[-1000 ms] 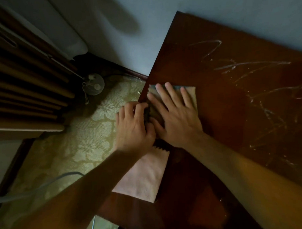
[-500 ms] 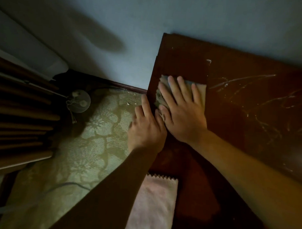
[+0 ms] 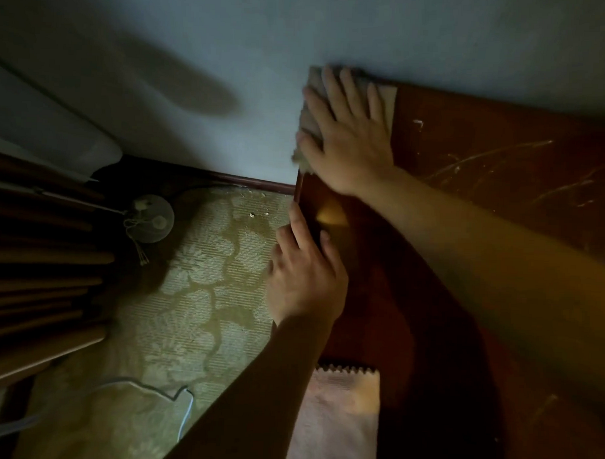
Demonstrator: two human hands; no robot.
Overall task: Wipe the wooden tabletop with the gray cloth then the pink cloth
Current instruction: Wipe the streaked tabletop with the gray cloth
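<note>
My right fingers (image 3: 345, 93) lie spread wide and flat on the gray cloth (image 3: 387, 105), pinning it under my right hand (image 3: 348, 141) at the far left corner of the desk (image 3: 500, 208), hard against the wall (image 3: 301, 33). The cloth spills a little over the desk's left edge below my thumb. My left fingers (image 3: 299, 225) are stretched out straight and close together, holding nothing; my left hand (image 3: 306, 274) rests along the desk's left edge, nearer to me than the gray cloth and apart from it. The pink cloth (image 3: 339, 423) lies flat at the near left edge of the desk, its zigzag hem facing away from me, partly under my left forearm. Pale smears and scratch-like streaks (image 3: 485, 160) mark the desk to the right of my right hand. Off the desk's left edge, the patterned carpet (image 3: 189, 294) carries a few crumbs by the baseboard, a round pale object (image 3: 150, 222) and a thin cable (image 3: 181, 407).
</note>
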